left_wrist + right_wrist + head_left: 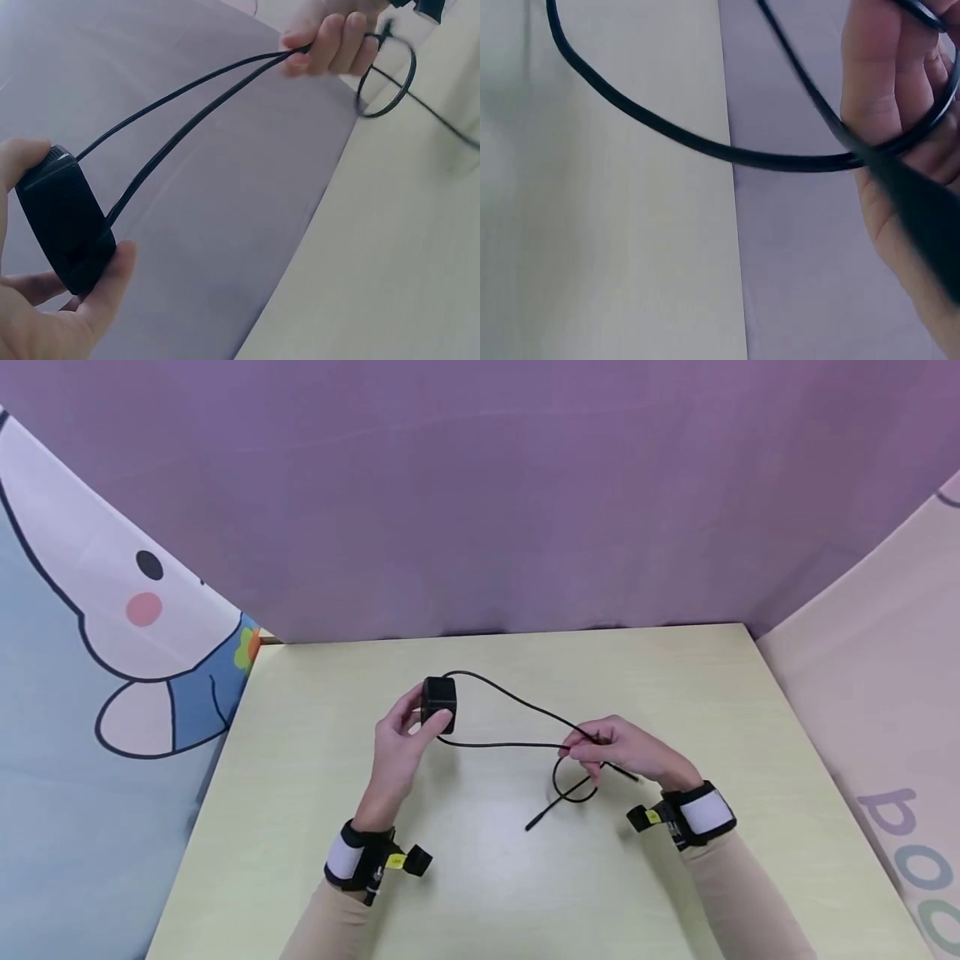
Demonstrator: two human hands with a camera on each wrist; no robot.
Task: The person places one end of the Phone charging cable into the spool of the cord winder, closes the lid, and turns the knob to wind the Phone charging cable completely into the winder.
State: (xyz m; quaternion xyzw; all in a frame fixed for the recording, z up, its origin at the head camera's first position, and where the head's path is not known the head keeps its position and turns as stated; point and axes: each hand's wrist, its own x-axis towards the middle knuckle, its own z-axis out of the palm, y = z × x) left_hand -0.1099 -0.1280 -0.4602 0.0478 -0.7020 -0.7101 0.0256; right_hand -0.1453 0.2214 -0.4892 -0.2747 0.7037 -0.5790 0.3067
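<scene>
My left hand [397,747] grips a small black box-shaped device [439,697] by its sides, thumb on the near face, held above the table. Two strands of thin black cable [517,697] run from the device across to my right hand [628,748], whose fingers pinch them together. Below those fingers the cable makes a small loop [386,114], and a loose end [534,821] points toward the front left. Another short end [626,772] sticks out to the right under the hand. In the right wrist view, a dark blurred cable end [919,206] crosses close before the palm.
A pale wood-look table [315,710] lies under both hands. Purple cloth [480,510] hangs behind its far edge, with a cartoon-printed cloth [67,827] on the left and a pale lettered one [885,693] on the right. Both wrists wear strapped cameras [417,860].
</scene>
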